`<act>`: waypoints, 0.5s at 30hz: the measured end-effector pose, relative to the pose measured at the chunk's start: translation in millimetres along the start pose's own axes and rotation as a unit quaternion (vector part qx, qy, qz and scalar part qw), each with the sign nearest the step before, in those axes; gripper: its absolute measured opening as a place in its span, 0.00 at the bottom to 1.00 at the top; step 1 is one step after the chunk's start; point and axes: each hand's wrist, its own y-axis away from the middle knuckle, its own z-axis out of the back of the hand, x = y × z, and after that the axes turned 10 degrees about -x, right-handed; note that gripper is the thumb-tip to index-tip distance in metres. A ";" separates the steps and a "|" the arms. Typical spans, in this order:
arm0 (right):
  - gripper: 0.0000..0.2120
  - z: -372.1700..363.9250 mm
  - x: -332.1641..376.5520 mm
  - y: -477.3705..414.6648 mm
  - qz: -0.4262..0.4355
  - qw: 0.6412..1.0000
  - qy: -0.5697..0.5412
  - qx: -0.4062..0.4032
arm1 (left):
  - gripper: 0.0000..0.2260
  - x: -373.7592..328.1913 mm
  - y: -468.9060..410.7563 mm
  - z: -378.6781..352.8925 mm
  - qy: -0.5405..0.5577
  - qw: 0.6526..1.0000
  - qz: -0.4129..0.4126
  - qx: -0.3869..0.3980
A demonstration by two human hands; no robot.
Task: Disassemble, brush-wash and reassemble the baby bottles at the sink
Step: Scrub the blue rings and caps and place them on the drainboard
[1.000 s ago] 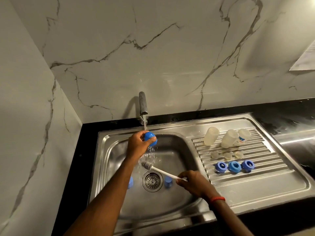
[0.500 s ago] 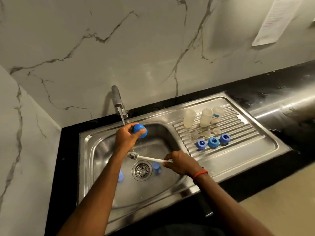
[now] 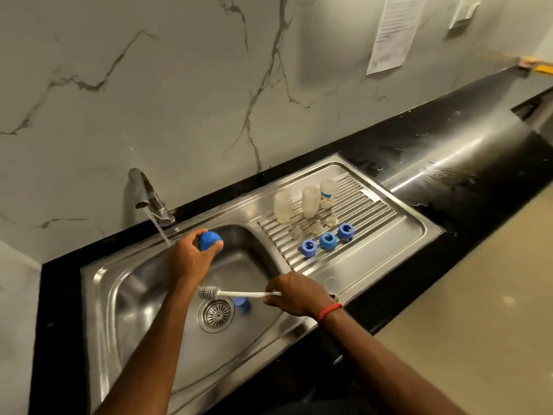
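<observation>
Cap washing, I judge: the left hand curls round a blue cap near the sink's back edge (just beside the stream). The right hand pinches the brush over the drain; next, bristles must enter the cap.

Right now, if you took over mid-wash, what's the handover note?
Left hand grips a blue cap just right of the stream from the tap.
Right hand holds the bottle brush, with its head above the drain.
Drainboard: three clear bottles, three nipples and three blue rings, all apart.
A second blue cap lies in the basin.
Done: disassembly. The drainboard parts look washed.
Left: finish the caps, then reassemble.
</observation>
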 end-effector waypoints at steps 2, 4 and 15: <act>0.16 2.4 -3.0 3.4 -0.002 1.000 -0.003 0.002 | 0.20 -19.5 -5.4 -10.6 0.012 0.999 -0.041 0.011; 0.15 5.7 -8.1 7.2 0.000 1.000 -0.006 -0.002 | 0.20 -38.7 -6.4 -24.6 0.030 0.996 -0.074 0.035; 0.16 23.6 -39.0 17.7 0.024 0.999 0.010 0.040 | 0.20 -123.3 35.0 -115.5 0.073 0.958 -0.153 0.231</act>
